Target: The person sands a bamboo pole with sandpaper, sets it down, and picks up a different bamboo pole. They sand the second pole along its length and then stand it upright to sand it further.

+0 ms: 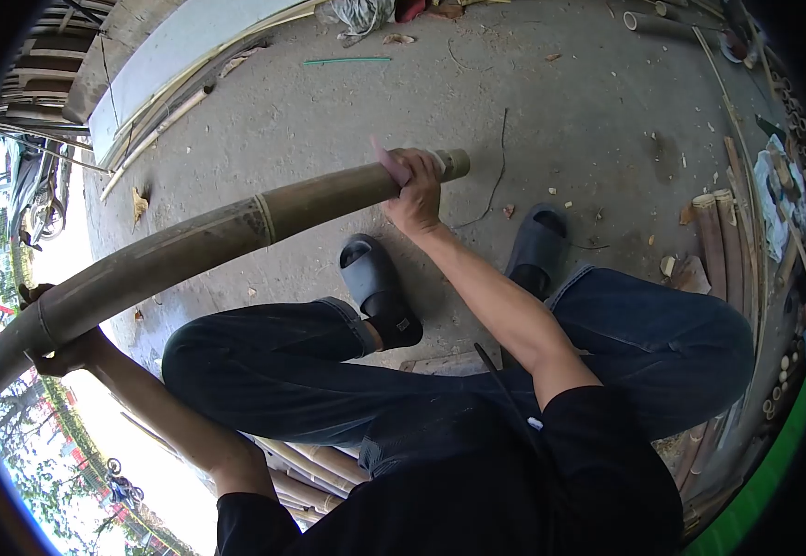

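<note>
A thick brown-green bamboo pole point(190, 239) slants across the view, its left end low and its right end higher. My left hand point(68, 355) cups the pole near its left end, with the fingers partly hidden behind it. Around the pole near its right end, my right hand point(416, 193) is wrapped, and a pinkish strip point(390, 163) lies between the hand and the bamboo. The pole is held up above the ground and my legs.
Bamboo poles point(310, 473) lie behind my left leg, and brown bamboo pieces point(711, 243) lean at the right. A green strip point(347, 61) and a thin dark stick point(498, 171) lie on the concrete floor point(283, 120). My slippered feet are below the pole.
</note>
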`<state>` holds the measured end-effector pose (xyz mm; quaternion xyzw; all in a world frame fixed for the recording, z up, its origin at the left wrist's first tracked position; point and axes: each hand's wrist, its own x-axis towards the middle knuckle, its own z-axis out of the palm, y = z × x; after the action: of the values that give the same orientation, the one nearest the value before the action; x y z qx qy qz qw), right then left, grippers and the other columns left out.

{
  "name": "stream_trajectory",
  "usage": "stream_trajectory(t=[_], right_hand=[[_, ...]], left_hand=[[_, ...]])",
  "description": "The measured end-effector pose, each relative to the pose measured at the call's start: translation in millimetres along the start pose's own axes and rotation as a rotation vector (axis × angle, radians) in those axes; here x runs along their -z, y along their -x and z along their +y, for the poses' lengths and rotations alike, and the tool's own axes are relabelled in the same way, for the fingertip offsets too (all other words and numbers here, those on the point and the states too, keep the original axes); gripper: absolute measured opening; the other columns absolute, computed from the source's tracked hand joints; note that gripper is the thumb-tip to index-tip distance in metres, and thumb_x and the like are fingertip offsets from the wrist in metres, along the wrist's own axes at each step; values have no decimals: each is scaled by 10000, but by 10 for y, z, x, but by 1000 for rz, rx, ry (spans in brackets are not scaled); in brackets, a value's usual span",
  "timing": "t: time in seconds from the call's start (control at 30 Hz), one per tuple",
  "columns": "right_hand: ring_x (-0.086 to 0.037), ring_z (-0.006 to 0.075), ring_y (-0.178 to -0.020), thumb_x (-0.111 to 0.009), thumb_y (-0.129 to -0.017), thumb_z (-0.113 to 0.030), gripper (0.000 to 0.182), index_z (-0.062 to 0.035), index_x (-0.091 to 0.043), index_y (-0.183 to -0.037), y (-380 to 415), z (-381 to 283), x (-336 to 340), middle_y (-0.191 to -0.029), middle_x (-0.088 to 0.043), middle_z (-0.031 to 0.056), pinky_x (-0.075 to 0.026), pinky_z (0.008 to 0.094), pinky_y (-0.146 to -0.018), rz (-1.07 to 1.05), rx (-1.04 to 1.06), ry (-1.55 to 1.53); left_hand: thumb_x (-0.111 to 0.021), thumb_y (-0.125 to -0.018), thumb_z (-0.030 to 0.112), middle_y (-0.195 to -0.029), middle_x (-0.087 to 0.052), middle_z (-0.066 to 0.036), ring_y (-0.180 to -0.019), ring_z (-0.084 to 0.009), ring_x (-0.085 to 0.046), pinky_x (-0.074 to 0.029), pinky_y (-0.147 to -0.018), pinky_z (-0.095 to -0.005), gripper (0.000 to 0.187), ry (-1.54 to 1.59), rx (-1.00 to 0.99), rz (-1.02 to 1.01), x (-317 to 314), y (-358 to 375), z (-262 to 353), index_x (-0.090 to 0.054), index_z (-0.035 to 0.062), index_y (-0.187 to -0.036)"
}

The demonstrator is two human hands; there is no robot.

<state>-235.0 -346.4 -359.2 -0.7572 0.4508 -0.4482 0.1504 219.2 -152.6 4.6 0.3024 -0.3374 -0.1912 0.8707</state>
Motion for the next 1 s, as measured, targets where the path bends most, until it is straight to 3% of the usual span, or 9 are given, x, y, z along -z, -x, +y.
stream_trajectory(t=[0.07, 0.13, 0.3, 0.43, 0.53, 0.57, 0.73, 0.9, 1.0], right_hand=[[-561, 374, -1183, -788, -702, -84, 786, -111, -523, -1442, -82, 72, 5, -1241, -601, 133, -443, 515, -1056, -50, -34, -8], [-544, 377, -1220, -799, -688, -90, 814, -102, -507, -1448, 27, 177, 166, -1293, -577, 150, -437, 511, -1080, -97, 34, -14], [-511, 399, -1285, -848, -674, -182, 901, -66, -460, -1479, 459, 1280, 476, -1390, -527, 193, -419, 493, -1127, -310, -142, 97], [-498, 414, -1302, -868, -688, -231, 977, -76, -383, -1522, 483, 986, 344, -1398, -528, 193, -409, 503, -1134, -326, -405, 124], [-390, 418, -1459, -864, -706, -261, 1101, -139, -232, -1599, 422, 433, 387, -1552, -417, 175, -289, 472, -1270, -342, -163, 136], [-433, 399, -1423, -860, -692, -221, 974, -116, -366, -1525, 405, 467, 359, -1487, -487, 157, -320, 493, -1241, -276, -127, 84], [-554, 364, -1273, -839, -632, -74, 695, -72, -570, -1272, 265, 720, 280, -1292, -619, 148, -419, 509, -1119, -227, -270, 38], [-577, 420, -1275, -814, -720, -252, 561, -59, -553, -1177, -150, -322, 359, -1351, -626, 207, -402, 541, -1135, -251, 23, -435], [-508, 456, -1383, -792, -747, -432, 603, -75, -548, -1167, 20, -80, 255, -1461, -562, 251, -353, 569, -1175, -165, 25, -273]], left_hand=[[-684, -774, 417, -1355, -564, -273, -1274, -380, -579, -414, -1167, -512, 910, -173, 27, 11, -194, 223, -68, -426, -134, -1450], [-672, -845, 455, -1349, -570, -264, -1287, -382, -570, -416, -1161, -526, 847, -490, -97, 260, -285, 217, -190, -450, -114, -1431], [-665, -857, 447, -1233, -641, -246, -1191, -385, -639, -475, -1111, -508, 750, -368, -43, 237, -78, 180, -83, -528, -102, -1348], [-675, -855, 453, -1214, -645, -252, -1177, -364, -642, -486, -1090, -493, 739, -272, 16, 64, -74, 188, -100, -546, -104, -1324], [-672, -872, 478, -1214, -642, -254, -1176, -358, -640, -487, -1084, -491, 744, -375, -91, 142, -220, 163, -189, -533, -102, -1319], [-670, -879, 490, -1197, -647, -243, -1171, -358, -641, -490, -1079, -490, 732, -309, -51, 96, -185, 162, -184, -540, -94, -1300], [-653, -873, 528, -1116, -672, -197, -1103, -356, -667, -528, -1022, -493, 679, -307, -65, 160, -316, 187, -214, -586, -33, -1250], [-625, -856, 507, -1113, -696, -176, -1079, -349, -693, -554, -985, -498, 667, -403, -89, 254, -384, 195, -256, -611, -17, -1269], [-633, -877, 489, -1253, -648, -170, -1163, -336, -652, -529, -1017, -492, 690, -495, -24, 338, -599, 270, -346, -556, -10, -1347]])
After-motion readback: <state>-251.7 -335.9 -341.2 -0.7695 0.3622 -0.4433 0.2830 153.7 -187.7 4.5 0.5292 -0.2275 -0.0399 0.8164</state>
